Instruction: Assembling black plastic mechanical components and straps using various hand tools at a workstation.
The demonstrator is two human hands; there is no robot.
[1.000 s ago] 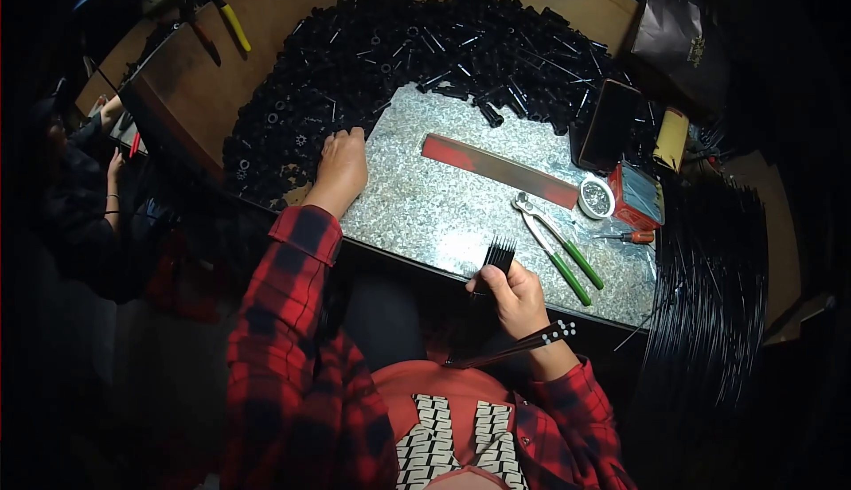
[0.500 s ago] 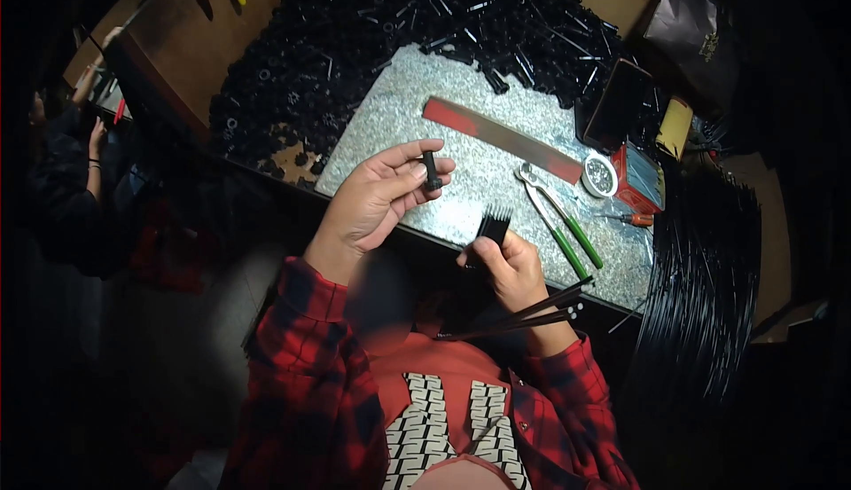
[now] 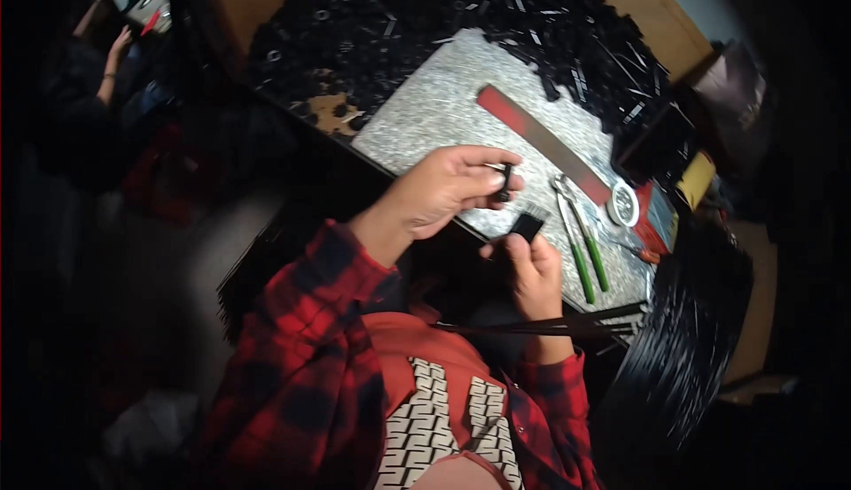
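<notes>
My left hand (image 3: 448, 190) is closed, its thumb and fingertips pinching a short black cylindrical part (image 3: 506, 185) upright above the slab's near edge. Just right of it, my right hand (image 3: 535, 273) is closed around a flat black comb-like bunch (image 3: 526, 226) with thin teeth at its upper end. Long thin black strips (image 3: 567, 323) cross over my right wrist; I cannot tell whether they join the bunch. Green-handled pincers (image 3: 581, 243) lie on the speckled grey slab (image 3: 417, 117), right of both hands. Beyond them lies a flat metal bar (image 3: 545, 146) with red patches.
A heap of small black parts (image 3: 399, 20) curves round the slab's far side. Right of the slab are a small white dish (image 3: 623, 204), a red box (image 3: 654, 217), a yellow roll (image 3: 695, 180) and a thick bundle of black strips (image 3: 683, 339). At far left another person's arm (image 3: 110, 73) shows.
The view has shifted, so the slab and tools appear turned. My left hand has come closer to my right hand, still pinching the black part. The right hand keeps its hold.
</notes>
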